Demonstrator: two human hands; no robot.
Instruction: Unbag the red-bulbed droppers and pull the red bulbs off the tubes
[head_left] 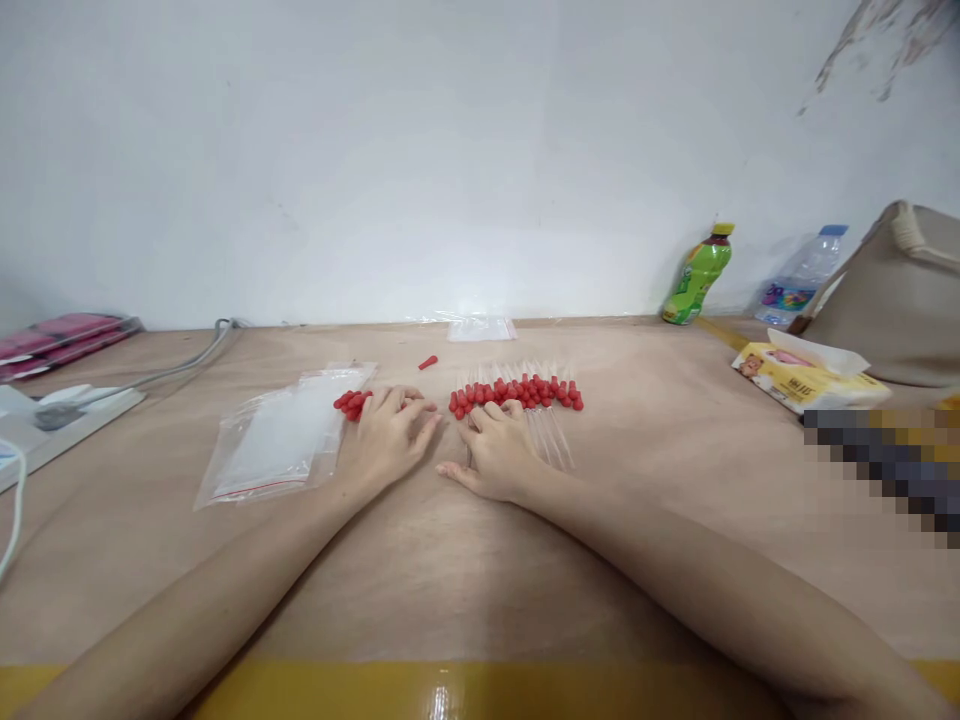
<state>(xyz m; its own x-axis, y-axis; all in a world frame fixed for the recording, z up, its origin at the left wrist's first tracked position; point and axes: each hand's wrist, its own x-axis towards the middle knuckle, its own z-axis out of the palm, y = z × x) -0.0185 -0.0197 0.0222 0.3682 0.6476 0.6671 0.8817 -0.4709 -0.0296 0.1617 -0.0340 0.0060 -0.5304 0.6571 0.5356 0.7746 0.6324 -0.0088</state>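
My left hand rests palm down with its fingers loosely spread. It is beside and partly over a small pile of red rubber dropper bulbs. Close to its right, my right hand lies palm down, thumb stretched apart and fingers bent slightly. Its fingertips reach the near side of a row of droppers with red bulbs and thin clear tubes. Some clear tubes point toward me beside this hand; others point to the wall. One loose red bulb lies apart, beyond both hands.
Clear zip bags lie left of my left hand. Another bag is against the wall. On the left are a power strip and pink packs; on the right, a green bottle, a clear bottle, tissues and a bag.
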